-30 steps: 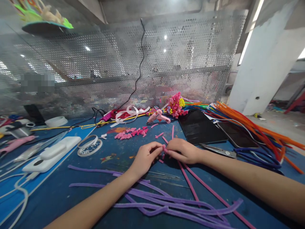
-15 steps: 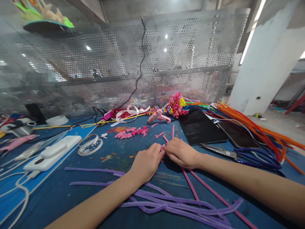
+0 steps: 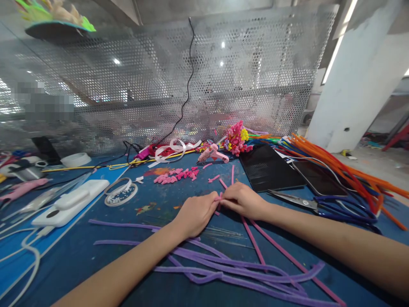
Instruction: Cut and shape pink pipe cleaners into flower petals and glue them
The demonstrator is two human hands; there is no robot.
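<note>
Near the middle of the table, my left hand [image 3: 198,212] and my right hand [image 3: 246,201] meet with their fingertips pinched on a short pink pipe cleaner [image 3: 219,197]. Most of that piece is hidden by the fingers. Two long pink pipe cleaners [image 3: 281,251] run under my right hand toward the front edge. Loose purple pipe cleaners [image 3: 230,266] lie crossed in front of my hands, with thin metal wires [image 3: 223,233] just beyond them. A cluster of small twisted pink pieces [image 3: 175,175] rests behind my left hand.
Blue-handled scissors [image 3: 319,204], a black tablet [image 3: 271,168] and a phone [image 3: 319,177] lie at right beside orange pipe cleaners [image 3: 338,160]. A pink glue gun [image 3: 213,154] and a pink flower bunch [image 3: 237,138] stand behind. At left are a ribbon roll [image 3: 121,197] and a white power strip [image 3: 72,202].
Both hands stay together on the short pink piece, their fingers shifted slightly. My left wrist has turned a little flatter. The view has tilted slightly.
</note>
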